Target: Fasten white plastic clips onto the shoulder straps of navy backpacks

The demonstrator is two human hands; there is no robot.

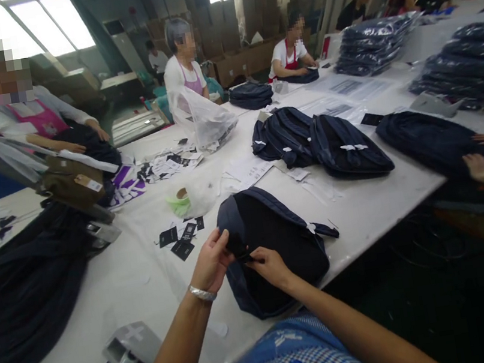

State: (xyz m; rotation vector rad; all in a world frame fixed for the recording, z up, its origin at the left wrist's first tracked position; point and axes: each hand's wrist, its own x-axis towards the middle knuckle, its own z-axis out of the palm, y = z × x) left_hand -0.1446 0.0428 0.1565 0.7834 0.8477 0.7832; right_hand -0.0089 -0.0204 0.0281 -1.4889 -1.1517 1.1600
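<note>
A dark navy backpack [279, 248] lies on the white table in front of me, its black padded back and one shoulder strap facing up. Over its left part, my left hand [213, 261] pinches a small black tag [238, 247] between thumb and fingers. From the other side my right hand [270, 266] closes its fingertips at the tag's lower edge. The tag is dark against the dark fabric, so how it joins the bag cannot be made out. Several loose black tags [183, 250] lie left of the backpack, near a roll of pale green tape [179, 202].
More navy backpacks [346, 145] lie farther back. Plastic-wrapped bags are stacked [371, 44] at the back right. A co-worker's hands [482, 163] rest on a bag at right. Dark fabric [26, 292] and a grey tape dispenser [133, 349] are left. Several co-workers stand across the table.
</note>
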